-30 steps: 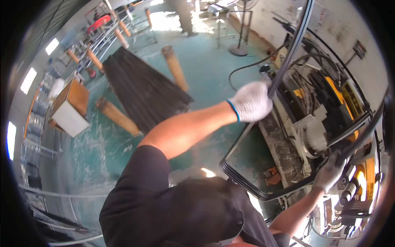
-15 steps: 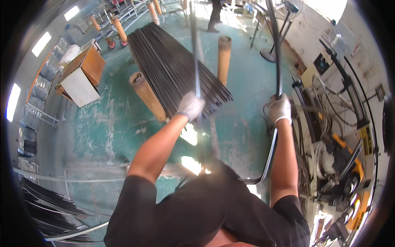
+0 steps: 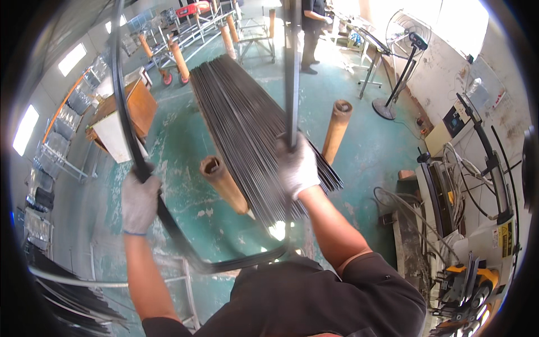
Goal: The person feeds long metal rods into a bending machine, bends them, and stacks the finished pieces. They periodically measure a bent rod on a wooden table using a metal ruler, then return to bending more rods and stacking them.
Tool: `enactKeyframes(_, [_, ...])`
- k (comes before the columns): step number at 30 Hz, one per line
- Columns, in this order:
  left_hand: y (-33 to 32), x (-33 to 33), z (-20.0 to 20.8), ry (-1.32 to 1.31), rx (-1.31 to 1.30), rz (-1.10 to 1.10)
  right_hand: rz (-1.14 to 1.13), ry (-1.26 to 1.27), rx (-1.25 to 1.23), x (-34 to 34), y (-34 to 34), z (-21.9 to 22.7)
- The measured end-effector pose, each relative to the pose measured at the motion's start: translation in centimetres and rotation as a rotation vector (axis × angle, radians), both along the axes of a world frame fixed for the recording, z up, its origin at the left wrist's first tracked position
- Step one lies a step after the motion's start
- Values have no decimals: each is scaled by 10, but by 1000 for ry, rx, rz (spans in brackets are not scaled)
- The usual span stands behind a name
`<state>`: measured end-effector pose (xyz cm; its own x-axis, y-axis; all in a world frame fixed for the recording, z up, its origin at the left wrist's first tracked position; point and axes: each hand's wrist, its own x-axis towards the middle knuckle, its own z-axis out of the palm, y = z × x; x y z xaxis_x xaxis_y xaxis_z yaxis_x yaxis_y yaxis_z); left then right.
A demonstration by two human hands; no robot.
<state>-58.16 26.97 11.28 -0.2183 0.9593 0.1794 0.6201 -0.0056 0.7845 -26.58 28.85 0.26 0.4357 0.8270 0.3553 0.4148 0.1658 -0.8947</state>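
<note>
A: Bent black metal strip [image 3: 236, 263]: U-shaped, its curve low in the centre of the frame against the torso, both legs rising to the upper edge.
B: Hands?
A: Left hand [image 3: 138, 201], gloved, fingers closed round the left leg, centre left. Right hand [image 3: 296, 167], gloved, fingers wrapped round the right leg, frame centre, slightly higher.
B: Axis?
A: Legs run up and away; both forearms extended forward. Stack of black rods [image 3: 252, 126] on orange posts [image 3: 223, 184] lies beyond the hands.

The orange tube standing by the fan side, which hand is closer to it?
Right. The right hand grips the black bent strip just left of the orange tube. The left hand holds the strip's other side, far off.
</note>
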Motion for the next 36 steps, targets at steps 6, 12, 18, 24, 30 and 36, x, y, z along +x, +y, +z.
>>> enactKeyframes(6, [85, -152, -13, -8, 34, 78, 156, 87, -173, -136, 94, 21])
enactKeyframes(12, [194, -286, -73, -109, -61, 32, 196, -43, -399, -244, 197, 9])
enactKeyframes(18, [277, -320, -156, -105, -184, -58, 151, -164, -518, -275, 259, -51])
enactKeyframes(24, [329, -352, -265, -221, -349, -37, 126, -147, -639, -308, 321, -101])
enactKeyframes(30, [394, -376, -322, -278, -330, -92, 29, -16, -586, -325, 422, -139])
enactKeyframes(36, [467, -365, -333, -168, -436, -157, 66, -104, -576, -309, 475, -270])
